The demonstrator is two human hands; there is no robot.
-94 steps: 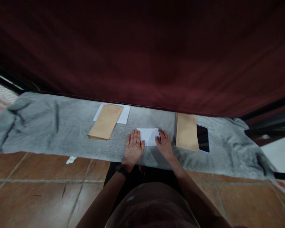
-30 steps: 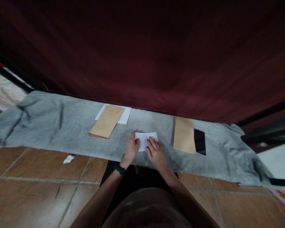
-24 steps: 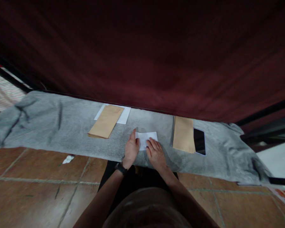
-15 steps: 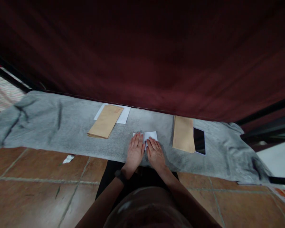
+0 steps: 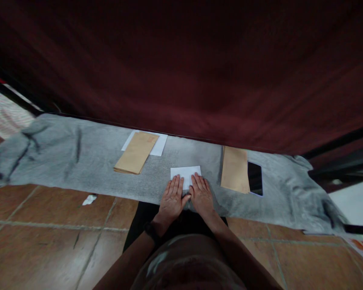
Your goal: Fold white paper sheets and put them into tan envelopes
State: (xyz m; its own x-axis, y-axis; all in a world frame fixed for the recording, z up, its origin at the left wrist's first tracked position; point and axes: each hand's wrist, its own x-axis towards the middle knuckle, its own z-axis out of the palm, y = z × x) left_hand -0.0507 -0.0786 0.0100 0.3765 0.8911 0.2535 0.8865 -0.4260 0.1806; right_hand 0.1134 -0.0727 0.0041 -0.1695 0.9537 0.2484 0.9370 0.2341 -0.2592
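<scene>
Head view, looking down: two bare forearms are reaching forward from the bottom of the frame over a brown tiled floor [image 5: 48, 245], the left wrist wearing a dark band [image 5: 150, 228]. On the tiles well to the left of the left hand [image 5: 172, 199], a small white scrap [image 5: 89, 199] is sitting just off the near edge of a grey cloth [image 5: 87, 161]. The left hand and the right hand [image 5: 201, 195] are lying palm down side by side on that cloth, thumbs almost meeting, fingers stretched straight and close together, gripping nothing. Their fingertips are resting on the near edge of a folded white paper [image 5: 186, 174], which is lying flat on the cloth just beyond the hands, its far part showing uncovered past the fingertips. Farther off and to the left of the left hand, a stack of brown envelopes [image 5: 136, 152] is lying at a slant over a white sheet [image 5: 161, 146]. To the right of the right hand, near but apart from it, a single brown envelope [image 5: 235, 169] is lying lengthwise, with a dark phone [image 5: 255, 178] just beside its right edge. Beyond everything, a dark red curtain [image 5: 181, 72] is hanging down to the cloth's far edge.
</scene>
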